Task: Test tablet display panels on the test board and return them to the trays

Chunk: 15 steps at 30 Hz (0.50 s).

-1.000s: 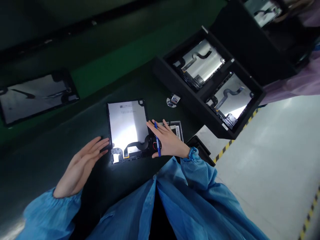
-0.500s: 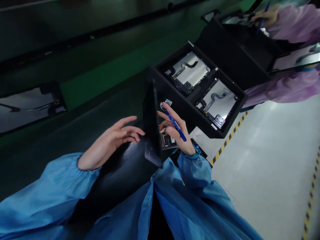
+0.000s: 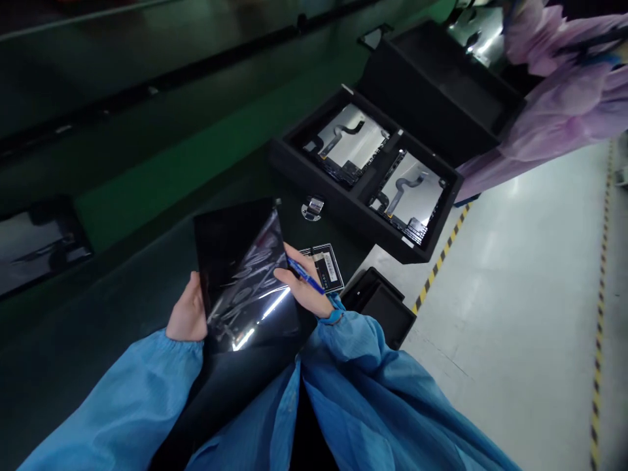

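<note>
A glossy black display panel [image 3: 245, 275] is held tilted in front of me, its face covered by wrinkled clear film that reflects the lights. My left hand [image 3: 189, 311] grips its left edge, fingers partly hidden behind it. On the opposite edge, my right hand [image 3: 305, 282] is closed with the thumb on the face. A blue pen [image 3: 305, 273] is also tucked in that hand. Just beyond the right hand lies a black-framed card with a white label [image 3: 330, 267], partly covered. A small silver part with a round end [image 3: 313, 208] rests on the dark bench.
A black foam tray [image 3: 314, 171] holds two silver panels with ribbon cables. Behind it stands another black box [image 3: 432, 85], near a co-worker's pink sleeve [image 3: 564, 111]. Another panel [image 3: 34, 242] lies at left. Small black trays [image 3: 383, 307] sit low on the right, above the pale floor [image 3: 515, 281].
The panel has turned from edge-on to face me and moved left. My left hand, free before, has taken hold of its left edge. The co-worker's arm has shifted.
</note>
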Tool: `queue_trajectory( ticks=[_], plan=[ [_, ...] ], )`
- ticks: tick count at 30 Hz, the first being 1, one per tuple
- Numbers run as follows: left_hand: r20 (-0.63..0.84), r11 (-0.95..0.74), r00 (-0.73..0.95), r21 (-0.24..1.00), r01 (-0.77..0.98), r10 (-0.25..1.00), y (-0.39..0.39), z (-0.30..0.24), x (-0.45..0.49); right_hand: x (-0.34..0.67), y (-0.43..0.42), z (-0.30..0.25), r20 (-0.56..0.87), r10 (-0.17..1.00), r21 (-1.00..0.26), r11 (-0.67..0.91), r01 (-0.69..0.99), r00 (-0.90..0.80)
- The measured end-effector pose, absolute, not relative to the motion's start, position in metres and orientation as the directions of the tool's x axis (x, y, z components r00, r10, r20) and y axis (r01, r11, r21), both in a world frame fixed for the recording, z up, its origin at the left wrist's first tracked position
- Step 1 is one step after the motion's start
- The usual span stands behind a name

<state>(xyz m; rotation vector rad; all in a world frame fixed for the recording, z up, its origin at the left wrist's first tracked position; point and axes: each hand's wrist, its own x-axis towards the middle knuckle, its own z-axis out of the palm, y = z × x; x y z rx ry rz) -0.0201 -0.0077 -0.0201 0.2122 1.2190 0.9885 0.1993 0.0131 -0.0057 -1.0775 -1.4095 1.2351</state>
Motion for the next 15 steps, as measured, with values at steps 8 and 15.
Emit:
queue_trajectory(
  ticks=[8, 15],
  plan=[
    [-0.855, 0.587, -0.127, 0.446, -0.676, 0.503, 0.004, 0.005, -0.016, 0.274, 0.024, -0.045, 0.493, 0.869, -0.523, 0.331, 0.785, -0.037],
    [-0.837, 0.573, -0.154, 0.481, -0.664, 0.525, 0.004, 0.002, -0.019, 0.276, 0.024, -0.048, 0.467, 0.862, -0.472, 0.433, 0.768, -0.198]
  ],
)
